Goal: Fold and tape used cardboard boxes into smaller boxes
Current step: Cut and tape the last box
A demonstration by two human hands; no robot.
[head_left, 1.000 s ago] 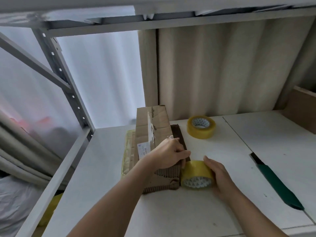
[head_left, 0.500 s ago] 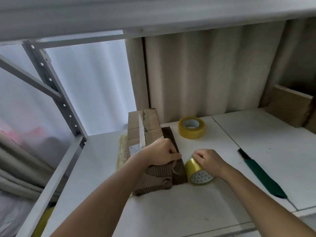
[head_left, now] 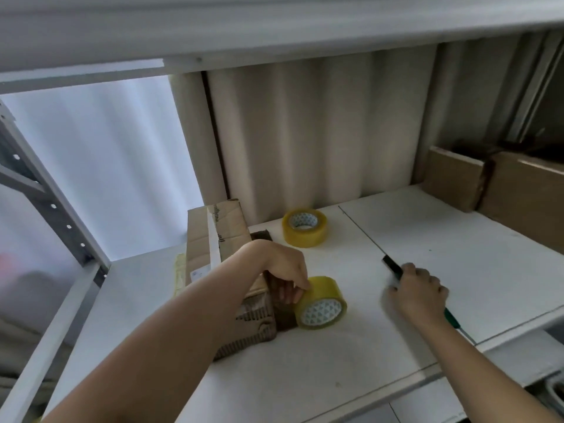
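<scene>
Risk: the tape strip could be lifted off or wrinkled if the left hand is eased before the cut; judged from the roll standing on edge, it could be rolled away across the tabletop.
Second risk: the blade could be caught badly, since the right hand is blurred over the green-handled knife.
Task's thing: a brown, used corrugated cardboard box is seen near the left of the white tabletop, folded long and narrow, with a white label and a ragged corrugated near end.
Tape: a yellow roll of clear packing tape is stood just right of the box's near end; a second yellow tape roll is laid flat farther back.
Left hand: fingers are curled, pinching the near roll's rim against the box.
Right hand: whether the knife is gripped or only touched cannot be told.
</scene>
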